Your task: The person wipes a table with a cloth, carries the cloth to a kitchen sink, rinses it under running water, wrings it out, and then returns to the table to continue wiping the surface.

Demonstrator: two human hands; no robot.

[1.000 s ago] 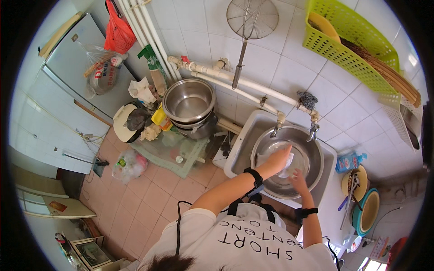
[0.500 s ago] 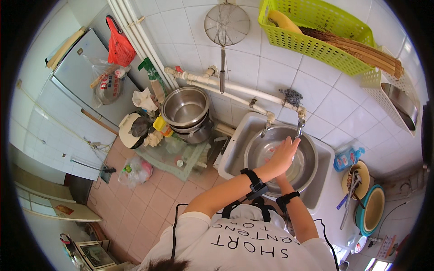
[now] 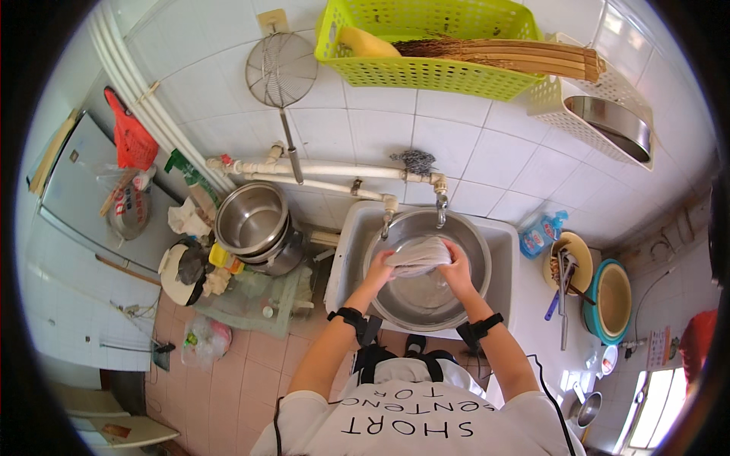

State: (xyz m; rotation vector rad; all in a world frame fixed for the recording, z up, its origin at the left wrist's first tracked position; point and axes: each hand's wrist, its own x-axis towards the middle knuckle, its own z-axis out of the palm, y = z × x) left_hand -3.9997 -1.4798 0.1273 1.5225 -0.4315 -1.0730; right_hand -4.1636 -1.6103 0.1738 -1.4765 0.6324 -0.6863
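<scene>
My left hand (image 3: 378,267) and my right hand (image 3: 457,269) grip opposite sides of a greyish-white, finely lined bundle (image 3: 418,256), apparently a folded cloth. They hold it over a round steel basin (image 3: 480,267) that sits in the grey sink (image 3: 341,266). Fingers of both hands curl behind the bundle, so their tips are partly hidden. Some liquid seems to lie in the bottom of the basin. One metal tap (image 3: 442,213) points down just beyond the basin's far rim, and a second tap (image 3: 386,226) is at its far left.
Stacked steel pots (image 3: 257,220) stand left of the sink. A blue bottle (image 3: 542,234), a yellow bowl (image 3: 582,262) with utensils and a teal-rimmed basin (image 3: 608,304) are on the right. A strainer (image 3: 281,70) and green basket (image 3: 426,74) hang on the tiled wall.
My hands were close together, the left reaching across near the right-hand tap. They have come apart and nearer to me, and now hold the bundle between them. The view has shifted too.
</scene>
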